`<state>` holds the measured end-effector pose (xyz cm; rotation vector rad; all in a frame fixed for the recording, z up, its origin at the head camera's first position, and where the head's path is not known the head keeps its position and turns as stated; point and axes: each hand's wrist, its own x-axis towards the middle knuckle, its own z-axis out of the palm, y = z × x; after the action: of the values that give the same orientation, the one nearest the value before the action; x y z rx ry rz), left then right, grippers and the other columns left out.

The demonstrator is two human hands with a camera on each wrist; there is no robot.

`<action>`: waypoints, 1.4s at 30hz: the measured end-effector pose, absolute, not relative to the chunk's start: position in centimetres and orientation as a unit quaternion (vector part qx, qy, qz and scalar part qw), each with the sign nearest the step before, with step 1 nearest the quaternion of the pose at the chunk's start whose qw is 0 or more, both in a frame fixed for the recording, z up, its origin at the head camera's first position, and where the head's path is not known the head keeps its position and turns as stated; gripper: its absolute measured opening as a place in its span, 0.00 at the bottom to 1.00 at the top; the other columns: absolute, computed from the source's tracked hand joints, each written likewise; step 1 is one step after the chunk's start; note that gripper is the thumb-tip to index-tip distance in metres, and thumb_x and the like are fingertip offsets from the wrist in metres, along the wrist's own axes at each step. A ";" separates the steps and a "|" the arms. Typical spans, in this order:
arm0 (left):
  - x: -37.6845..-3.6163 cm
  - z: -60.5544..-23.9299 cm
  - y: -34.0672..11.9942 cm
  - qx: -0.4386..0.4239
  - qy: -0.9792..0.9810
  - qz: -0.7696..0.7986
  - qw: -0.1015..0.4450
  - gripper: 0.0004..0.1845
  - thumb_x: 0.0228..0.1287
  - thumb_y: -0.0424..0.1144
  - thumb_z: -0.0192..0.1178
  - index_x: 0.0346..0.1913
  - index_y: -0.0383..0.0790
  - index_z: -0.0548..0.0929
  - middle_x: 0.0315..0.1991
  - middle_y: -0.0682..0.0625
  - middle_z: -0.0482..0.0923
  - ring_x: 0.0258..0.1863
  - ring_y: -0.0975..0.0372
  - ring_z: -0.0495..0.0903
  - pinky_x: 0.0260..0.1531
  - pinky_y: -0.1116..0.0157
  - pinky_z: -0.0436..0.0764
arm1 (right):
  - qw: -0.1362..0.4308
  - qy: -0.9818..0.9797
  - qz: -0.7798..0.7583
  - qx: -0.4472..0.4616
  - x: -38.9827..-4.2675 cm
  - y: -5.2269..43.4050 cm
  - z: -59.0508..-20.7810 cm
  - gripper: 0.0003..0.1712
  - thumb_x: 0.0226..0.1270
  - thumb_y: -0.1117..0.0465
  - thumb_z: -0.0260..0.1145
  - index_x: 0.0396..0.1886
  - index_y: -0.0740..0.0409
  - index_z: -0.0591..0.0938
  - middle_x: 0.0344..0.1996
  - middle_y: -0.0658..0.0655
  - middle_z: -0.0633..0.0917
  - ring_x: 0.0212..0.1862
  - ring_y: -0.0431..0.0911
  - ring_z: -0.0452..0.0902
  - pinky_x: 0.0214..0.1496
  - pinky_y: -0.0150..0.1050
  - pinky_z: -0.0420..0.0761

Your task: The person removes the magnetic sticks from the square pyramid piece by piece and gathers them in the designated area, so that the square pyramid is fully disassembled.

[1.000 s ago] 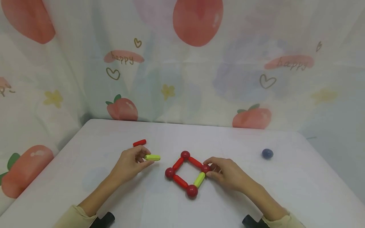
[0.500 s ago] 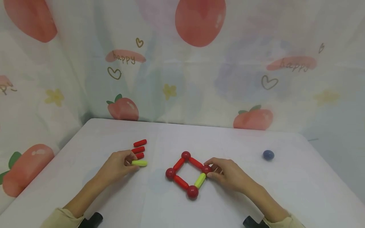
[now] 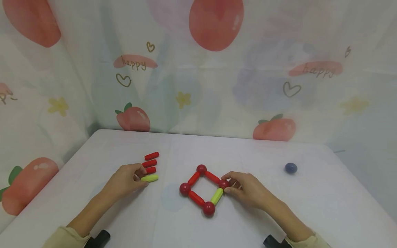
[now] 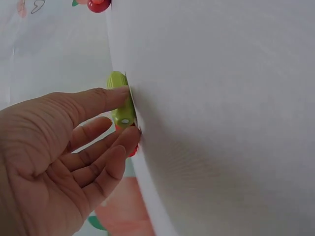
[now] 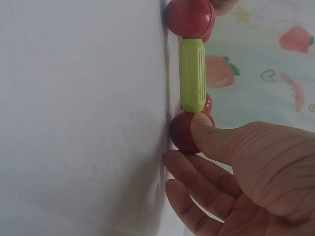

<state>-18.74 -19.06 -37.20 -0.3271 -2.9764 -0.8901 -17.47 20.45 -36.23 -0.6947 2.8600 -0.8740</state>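
My left hand [image 3: 125, 179] is low over the table at the left and holds a yellow-green magnetic rod [image 3: 150, 178] by its near end. In the left wrist view the thumb lies against this rod [image 4: 118, 83]; the fingertips are close to its lower end. Just behind it lie several red rods [image 3: 151, 163] in a loose column. My right hand [image 3: 248, 187] pinches a dark red ball [image 3: 223, 184], the right corner of a four-sided frame of red balls and rods. One side of that frame is a yellow-green rod [image 5: 192, 74].
A dark blue ball [image 3: 291, 168] sits apart at the right on the white table [image 3: 235, 224]. A printed cloth [image 3: 214, 86] hangs behind the table and along the left. Black wrist devices [image 3: 98, 238] sit at the sleeves.
My left hand has moved left and toward me with the yellow-green rod, bringing it beside the red rods and uncovering two of them. The right hand keeps its place on the ball.
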 end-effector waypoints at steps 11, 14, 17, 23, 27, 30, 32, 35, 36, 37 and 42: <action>-16.3 -34.1 -12.5 -0.204 -0.935 -0.287 0.047 0.14 0.58 0.43 0.76 0.43 0.44 0.85 0.37 0.52 0.87 0.31 0.67 0.81 0.29 0.70 0.79 | 0.036 0.925 -0.287 -0.246 -17.5 20.7 -36.6 0.16 0.67 0.60 0.72 0.53 0.48 0.82 0.40 0.44 0.85 0.38 0.38 0.78 0.39 0.33 0.80; -16.6 -33.7 -9.2 -0.245 -0.916 -0.318 0.020 0.15 0.60 0.45 0.75 0.45 0.43 0.85 0.39 0.51 0.87 0.33 0.65 0.81 0.31 0.71 0.80 | 0.029 0.920 -0.291 -0.262 -17.6 21.0 -36.7 0.17 0.67 0.59 0.73 0.53 0.48 0.82 0.39 0.43 0.85 0.38 0.37 0.78 0.39 0.33 0.80; -17.3 -33.6 -6.1 -0.275 -0.904 -0.328 -0.018 0.16 0.61 0.46 0.74 0.46 0.43 0.84 0.39 0.51 0.87 0.33 0.66 0.81 0.32 0.72 0.80 | 0.026 0.911 -0.301 -0.281 -17.6 21.3 -36.9 0.16 0.68 0.59 0.72 0.54 0.50 0.81 0.38 0.42 0.84 0.38 0.36 0.78 0.40 0.34 0.81; -18.2 -34.4 -1.9 -0.293 -0.905 -0.300 -0.077 0.17 0.56 0.47 0.78 0.44 0.45 0.85 0.33 0.56 0.85 0.30 0.72 0.79 0.32 0.72 0.78 | 0.021 0.895 -0.326 -0.304 -17.6 21.8 -37.2 0.14 0.70 0.59 0.70 0.53 0.51 0.81 0.36 0.42 0.84 0.39 0.35 0.80 0.43 0.35 0.82; -18.2 -35.3 -0.7 -0.282 -0.902 -0.314 -0.089 0.18 0.53 0.45 0.80 0.43 0.45 0.84 0.29 0.61 0.82 0.29 0.73 0.78 0.30 0.71 0.77 | 0.009 0.890 -0.346 -0.298 -17.7 22.2 -37.1 0.15 0.71 0.58 0.70 0.54 0.50 0.80 0.37 0.42 0.85 0.41 0.36 0.81 0.47 0.36 0.83; -18.2 -35.9 -0.6 -0.265 -0.895 -0.344 -0.098 0.19 0.52 0.43 0.80 0.44 0.45 0.83 0.26 0.62 0.80 0.27 0.73 0.77 0.28 0.71 0.77 | 0.008 0.884 -0.367 -0.288 -17.8 22.3 -37.2 0.17 0.70 0.58 0.71 0.56 0.49 0.80 0.38 0.42 0.85 0.42 0.37 0.82 0.50 0.37 0.83; -18.2 -36.2 -0.7 -0.254 -0.884 -0.378 -0.106 0.21 0.53 0.41 0.80 0.46 0.43 0.82 0.27 0.62 0.81 0.27 0.72 0.79 0.28 0.71 0.78 | 0.014 0.881 -0.379 -0.283 -17.9 22.4 -37.3 0.17 0.71 0.57 0.70 0.56 0.48 0.79 0.39 0.43 0.85 0.43 0.38 0.82 0.51 0.37 0.83; -18.3 -36.4 -0.9 -0.243 -0.862 -0.428 -0.119 0.25 0.54 0.37 0.79 0.52 0.42 0.78 0.29 0.59 0.84 0.27 0.71 0.81 0.32 0.71 0.81 | 0.027 0.875 -0.393 -0.281 -18.0 22.4 -37.4 0.17 0.72 0.55 0.69 0.57 0.47 0.79 0.40 0.45 0.86 0.44 0.39 0.83 0.51 0.36 0.83; -18.3 -36.4 -0.9 -0.240 -0.855 -0.442 -0.123 0.27 0.54 0.36 0.79 0.54 0.41 0.77 0.31 0.58 0.85 0.28 0.70 0.82 0.33 0.70 0.82 | 0.031 0.873 -0.398 -0.280 -18.0 22.3 -37.4 0.17 0.72 0.55 0.69 0.57 0.47 0.79 0.40 0.45 0.86 0.44 0.40 0.83 0.51 0.36 0.83; -18.4 -36.5 -1.0 -0.239 -0.848 -0.455 -0.128 0.28 0.55 0.35 0.78 0.57 0.40 0.76 0.32 0.57 0.86 0.29 0.70 0.83 0.34 0.70 0.83 | 0.036 0.872 -0.402 -0.278 -18.1 22.3 -37.5 0.17 0.72 0.55 0.69 0.57 0.47 0.79 0.40 0.46 0.86 0.44 0.40 0.83 0.50 0.35 0.83; -18.7 -36.7 -1.1 -0.243 -0.836 -0.471 -0.146 0.32 0.56 0.34 0.78 0.63 0.39 0.76 0.34 0.55 0.86 0.30 0.68 0.84 0.35 0.70 0.84 | 0.063 0.862 -0.423 -0.273 -18.1 22.3 -37.4 0.17 0.74 0.53 0.67 0.58 0.49 0.79 0.40 0.50 0.87 0.44 0.45 0.83 0.47 0.35 0.83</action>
<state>-18.75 -1.07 -36.72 -0.8423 -2.9007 -1.6345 -18.15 22.28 -37.43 -0.8242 2.6039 -1.2768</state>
